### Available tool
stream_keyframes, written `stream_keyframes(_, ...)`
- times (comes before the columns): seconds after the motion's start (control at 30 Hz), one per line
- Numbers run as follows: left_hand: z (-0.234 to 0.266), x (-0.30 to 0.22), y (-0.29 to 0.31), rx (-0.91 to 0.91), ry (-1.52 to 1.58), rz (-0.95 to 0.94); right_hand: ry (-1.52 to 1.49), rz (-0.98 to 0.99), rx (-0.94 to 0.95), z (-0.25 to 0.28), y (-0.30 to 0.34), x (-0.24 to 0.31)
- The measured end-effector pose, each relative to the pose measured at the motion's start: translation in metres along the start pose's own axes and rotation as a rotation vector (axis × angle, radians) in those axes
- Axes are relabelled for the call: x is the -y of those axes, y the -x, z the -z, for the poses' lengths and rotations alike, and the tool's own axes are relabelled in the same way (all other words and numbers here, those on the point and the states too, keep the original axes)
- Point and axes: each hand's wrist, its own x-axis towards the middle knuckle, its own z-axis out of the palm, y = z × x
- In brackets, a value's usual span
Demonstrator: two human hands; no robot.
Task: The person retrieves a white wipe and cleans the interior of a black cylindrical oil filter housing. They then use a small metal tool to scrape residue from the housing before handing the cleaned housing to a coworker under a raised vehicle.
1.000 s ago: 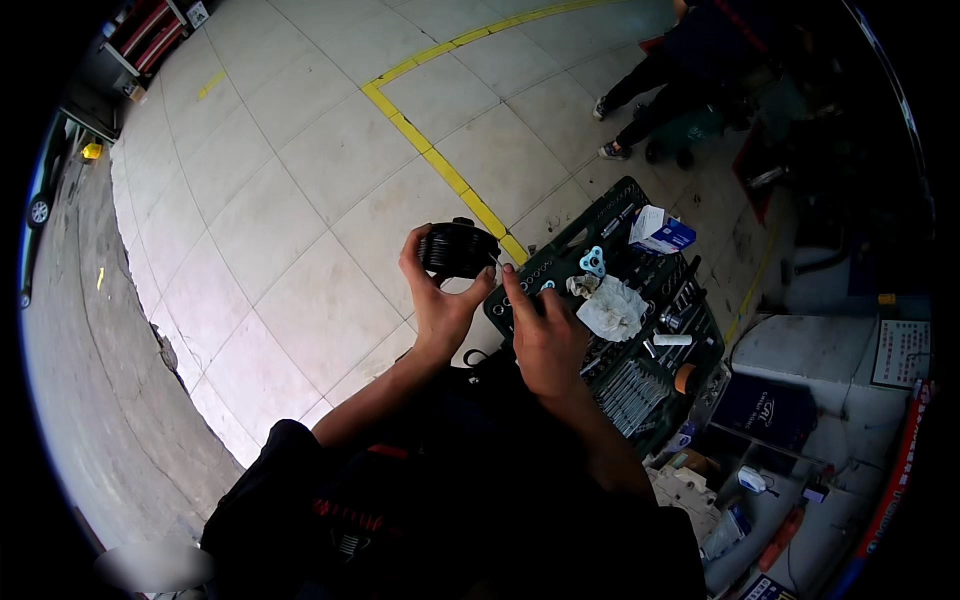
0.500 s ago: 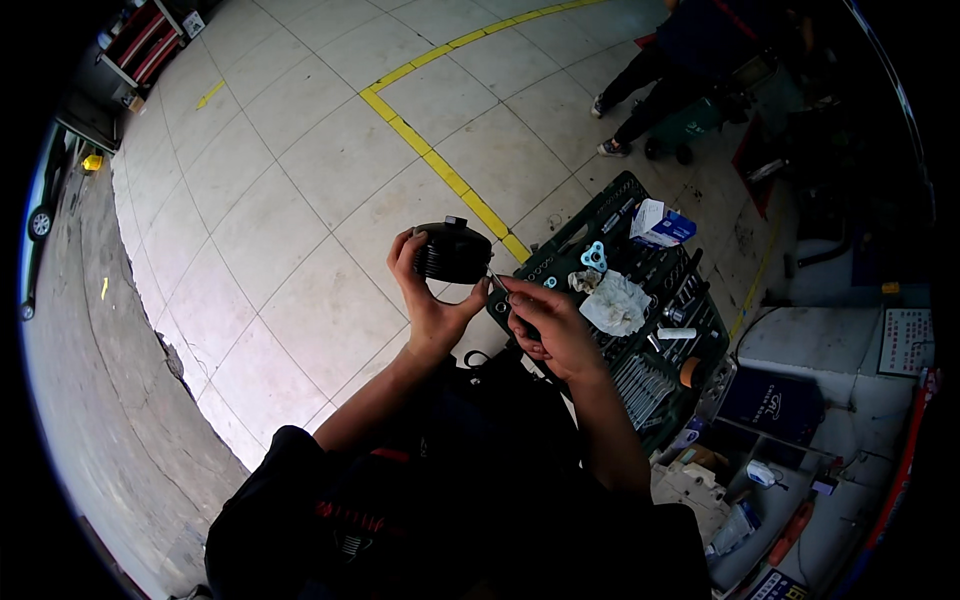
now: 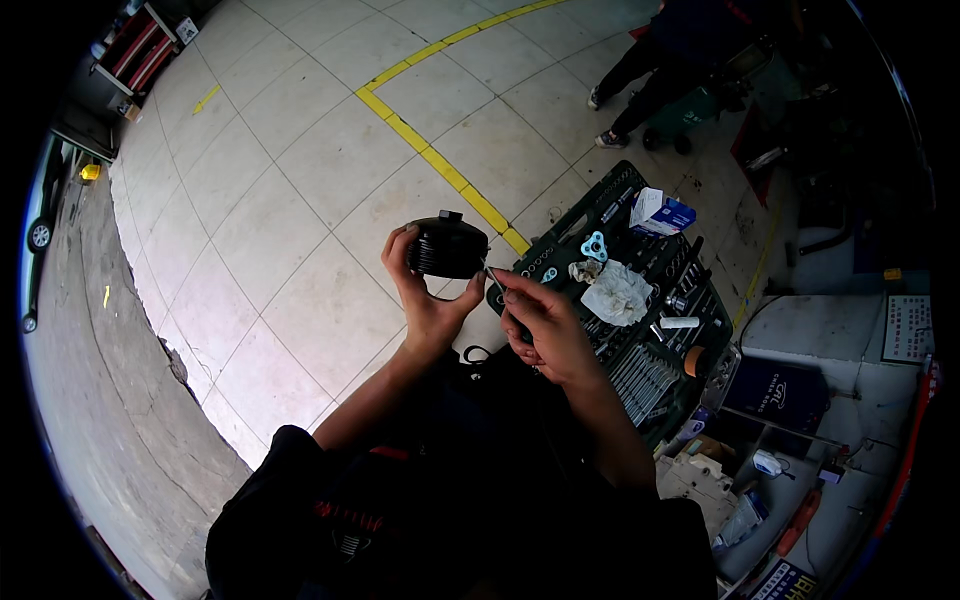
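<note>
My left hand [image 3: 430, 310] grips a black, round part [image 3: 450, 248] with a ribbed side and a small block on its top edge. Its thumb reaches under the part, and the fingers wrap its left side. Close by on the right, my right hand [image 3: 545, 325] is closed around a slim screwdriver-like tool [image 3: 492, 273] with a thin metal shaft. The tip meets the lower right rim of the part, near my left thumb. Most of the tool's handle is hidden in my palm.
Below my right hand lies an open dark green tool case [image 3: 570, 215] with sockets and wrenches [image 3: 643, 383]. On it rest crumpled white paper [image 3: 617, 294], a blue-and-white box [image 3: 662, 212] and a light-blue three-lobed piece [image 3: 594, 246]. A person [image 3: 650, 70] stands beyond; a cluttered bench [image 3: 800, 330] is at right.
The black part and my left hand have shifted slightly left in view. My right hand has turned a little, its curled fingers now more visible. Both grips are kept.
</note>
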Motion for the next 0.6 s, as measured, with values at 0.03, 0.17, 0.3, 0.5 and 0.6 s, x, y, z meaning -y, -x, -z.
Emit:
stream_keyframes(0.03,0.001,-0.001,0.0,0.016,-0.018,-0.01,-0.068,-0.015,0.007,0.0,0.002,-0.001)
stream_keyframes(0.17,0.002,-0.004,0.001,-0.006,-0.12,-0.08,0.347,0.256,-0.084,-0.002,-0.001,-0.014)
stream_keyframes(0.3,0.0,-0.003,0.001,-0.005,-0.121,-0.058,0.818,0.753,-0.193,-0.009,-0.014,-0.027)
stream_keyframes(0.5,-0.004,-0.01,-0.002,-0.004,0.002,0.009,0.122,0.163,-0.141,-0.008,-0.006,-0.031)
stream_keyframes(0.6,-0.007,-0.021,-0.001,0.014,0.091,0.092,0.396,0.415,-0.198,-0.008,-0.013,-0.035)
